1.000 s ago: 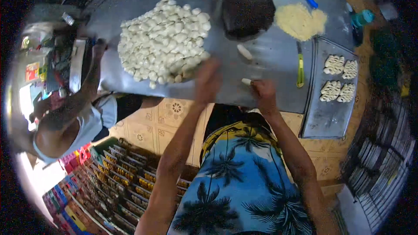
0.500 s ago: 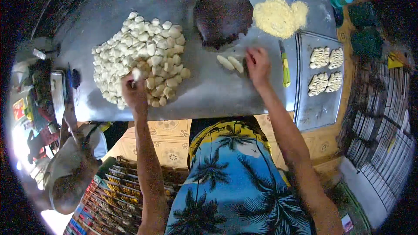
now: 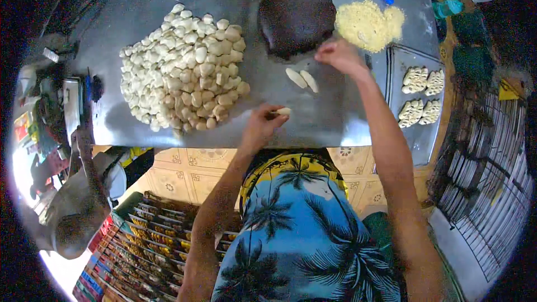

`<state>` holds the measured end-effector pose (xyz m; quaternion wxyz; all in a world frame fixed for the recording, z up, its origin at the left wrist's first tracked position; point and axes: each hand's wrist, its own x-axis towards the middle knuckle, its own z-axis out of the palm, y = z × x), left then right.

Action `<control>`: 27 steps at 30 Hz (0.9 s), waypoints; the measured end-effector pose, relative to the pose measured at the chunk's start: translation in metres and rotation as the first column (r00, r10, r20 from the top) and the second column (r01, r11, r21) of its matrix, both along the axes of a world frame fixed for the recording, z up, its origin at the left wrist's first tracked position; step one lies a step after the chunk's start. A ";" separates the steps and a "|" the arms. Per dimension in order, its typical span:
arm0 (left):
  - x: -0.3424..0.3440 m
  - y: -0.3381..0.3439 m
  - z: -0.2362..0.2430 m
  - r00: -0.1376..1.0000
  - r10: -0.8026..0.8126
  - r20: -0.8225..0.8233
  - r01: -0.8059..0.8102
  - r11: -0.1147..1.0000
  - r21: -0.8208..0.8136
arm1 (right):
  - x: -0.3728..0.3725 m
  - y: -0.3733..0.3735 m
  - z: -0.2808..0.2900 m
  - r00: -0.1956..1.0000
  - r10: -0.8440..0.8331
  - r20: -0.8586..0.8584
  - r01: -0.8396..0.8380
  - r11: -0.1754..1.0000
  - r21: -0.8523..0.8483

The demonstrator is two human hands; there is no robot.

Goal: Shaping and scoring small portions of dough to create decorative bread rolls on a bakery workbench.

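The left hand has its fingers pinching a small, smooth, pale dough piece. Left of them spreads a heap of rounded, matte white dough lumps; beyond and to their right, 2 tapered off-white dough strips lie on the smooth grey metal tabletop. The right hand has its fingers bunched near a rounded dark brown mass; whether they grip anything, I cannot tell. Beyond and right of them lies crumbly pale yellow powder.
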<state>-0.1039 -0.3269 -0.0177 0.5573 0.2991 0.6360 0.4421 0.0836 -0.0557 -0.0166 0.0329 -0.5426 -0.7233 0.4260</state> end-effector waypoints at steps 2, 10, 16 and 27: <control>0.022 0.004 -0.007 0.997 -0.083 0.002 0.083 0.992 -0.098 | 0.016 -0.031 0.007 0.954 -0.030 -0.297 -0.058 0.957 -0.283; 0.076 0.025 -0.030 0.980 -0.147 -0.134 0.106 0.956 -0.274 | 0.070 -0.202 -0.001 0.875 -0.104 -0.473 0.196 0.969 0.150; 0.078 0.017 -0.035 0.988 -0.098 -0.119 0.091 0.994 -0.069 | 0.058 -0.239 -0.017 0.983 0.179 -0.049 -0.117 0.802 0.586; 0.081 -0.005 -0.038 0.695 -0.061 -0.716 0.232 0.962 0.144 | 0.048 -0.188 -0.025 0.947 0.163 -0.276 -0.007 0.872 0.489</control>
